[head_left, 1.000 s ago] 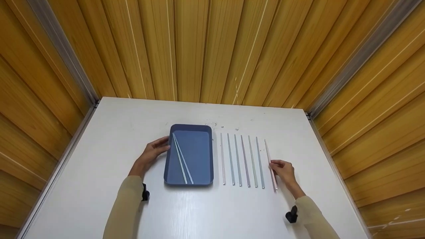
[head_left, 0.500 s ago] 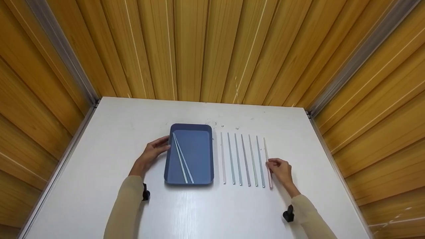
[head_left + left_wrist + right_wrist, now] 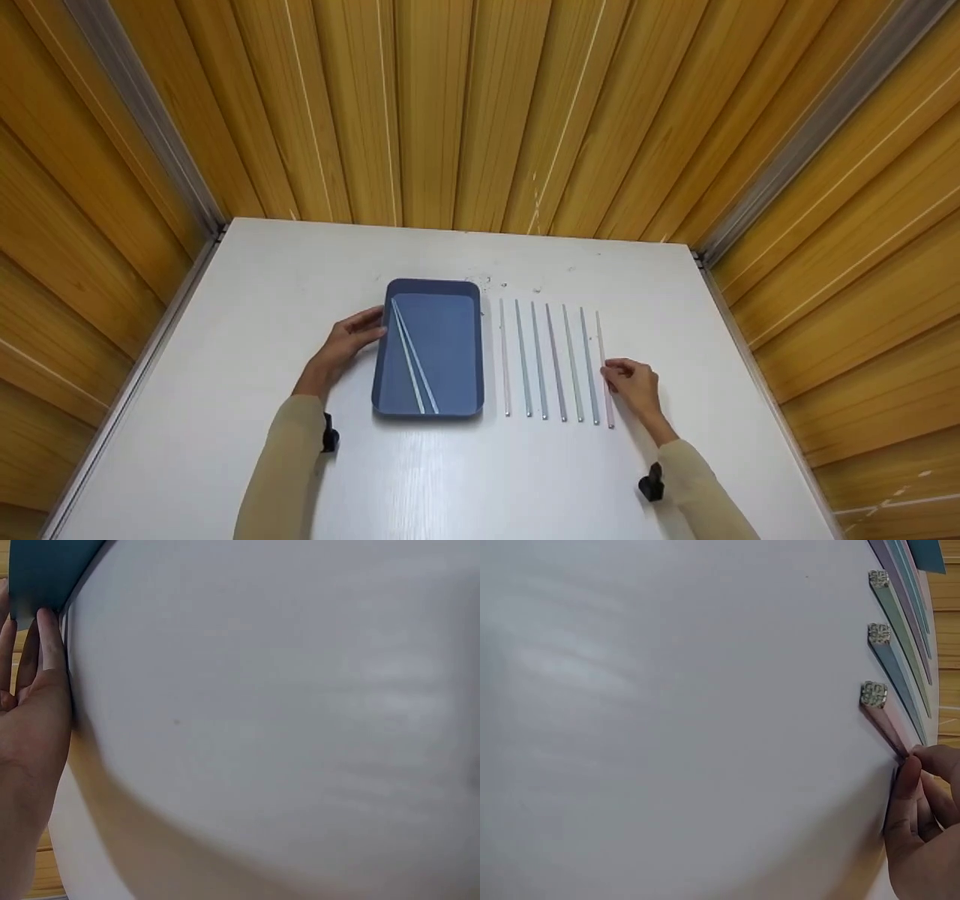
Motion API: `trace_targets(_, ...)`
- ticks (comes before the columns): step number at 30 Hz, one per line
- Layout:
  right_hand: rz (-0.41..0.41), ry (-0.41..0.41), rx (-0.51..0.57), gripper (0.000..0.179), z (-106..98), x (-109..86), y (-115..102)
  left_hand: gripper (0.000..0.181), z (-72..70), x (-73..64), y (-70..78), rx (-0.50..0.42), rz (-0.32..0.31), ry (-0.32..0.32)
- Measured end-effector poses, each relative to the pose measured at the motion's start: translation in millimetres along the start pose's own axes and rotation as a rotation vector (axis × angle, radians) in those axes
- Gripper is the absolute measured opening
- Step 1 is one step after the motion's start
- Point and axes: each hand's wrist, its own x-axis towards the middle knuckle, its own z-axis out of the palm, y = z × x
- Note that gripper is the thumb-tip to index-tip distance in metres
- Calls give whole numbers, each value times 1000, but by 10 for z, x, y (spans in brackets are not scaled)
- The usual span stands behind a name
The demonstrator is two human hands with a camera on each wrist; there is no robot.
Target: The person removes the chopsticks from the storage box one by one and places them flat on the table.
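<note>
My right hand (image 3: 634, 386) pinches a pink chopstick (image 3: 885, 720) between thumb and fingers. That chopstick lies at the right end of a row of pastel chopsticks, its patterned silver end toward me. Beside it lie a blue chopstick (image 3: 897, 671) and a green chopstick (image 3: 901, 634), roughly parallel. On the left, my left hand (image 3: 341, 349) rests with extended fingers against the side wall of a blue tray (image 3: 381, 375). Inside the tray, two pale chopsticks (image 3: 409, 360) lie in a narrow V, meeting at the far left corner. The left wrist view shows the thumb (image 3: 51, 645) at the tray's wall.
Between tray and right hand lie several more chopsticks, among them a purple one (image 3: 556, 364) and a pink one (image 3: 505, 360) nearest the tray. Small specks (image 3: 504, 285) dot the white table (image 3: 450, 480) behind them. Wood-patterned walls (image 3: 427, 112) enclose the table.
My right hand has shifted slightly left with the pink chopstick, bringing it closer to the row and more in line with it. The left hand and tray stay put.
</note>
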Motion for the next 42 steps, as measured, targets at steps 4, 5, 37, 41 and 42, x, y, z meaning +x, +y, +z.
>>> trace_targets(4,6,-10,-9,20,-8,13,-9,63,-4,0,5,-11,1,2)
trace_targets(5,13,-16,-8,21,-12,17,-14,63,-3,-2,8,-15,1,4)
trace_targets(37,-153,-685,62,33,762,659,-1634,61,29,-13,-6,-3,-2,19)
trace_targets(41,-176,-757,40,31,969,715,-1866,60,16,-16,7,-14,-13,18)
trace_targets(42,-180,-772,31,30,1019,725,-1924,60,9,-15,11,-9,-13,14)
